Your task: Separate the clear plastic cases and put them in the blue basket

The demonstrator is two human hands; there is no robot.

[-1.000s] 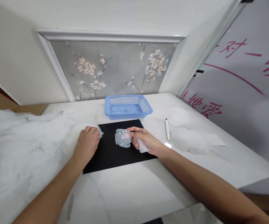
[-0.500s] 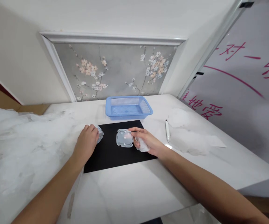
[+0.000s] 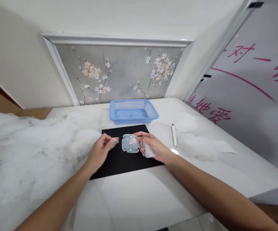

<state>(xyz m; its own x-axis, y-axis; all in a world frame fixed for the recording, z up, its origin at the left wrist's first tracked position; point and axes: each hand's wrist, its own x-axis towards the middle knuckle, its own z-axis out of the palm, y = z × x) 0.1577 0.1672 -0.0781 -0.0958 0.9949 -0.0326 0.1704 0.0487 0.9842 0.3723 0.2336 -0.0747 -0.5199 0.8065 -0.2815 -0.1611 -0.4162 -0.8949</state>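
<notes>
Both hands pinch thin translucent pieces above a black mat

In the head view, the right hand [image 3: 154, 146] grips a translucent notched plate [image 3: 130, 143] by its right edge, thumb and fingers closed on it. The plate is held over the black mat [image 3: 122, 165], its broad face towards the camera; its corners are rounded, and small round and slot-like marks run near its edges. Lower in the same hand, against the palm and curled fingers, sits a crumpled-looking wad of whitish film [image 3: 148, 150].

The left hand [image 3: 100, 152] is over the mat's left side, its fingertips together on a small translucent piece [image 3: 114, 142]. That piece points towards the notched plate, near it, with a strip of black showing between the two.

Behind the mat, a blue plastic basket [image 3: 134, 122] with mesh-patterned walls stands on the white marbled tabletop [image 3: 119, 195]. A large heap of whitish translucent pieces [image 3: 28, 160] covers the table to the left. To the right lie a slim white pen-like tool [image 3: 174, 135] and, beside it, a flatter whitish pile [image 3: 199, 144]. A framed floral panel [image 3: 126, 70] rises behind the table.
</notes>
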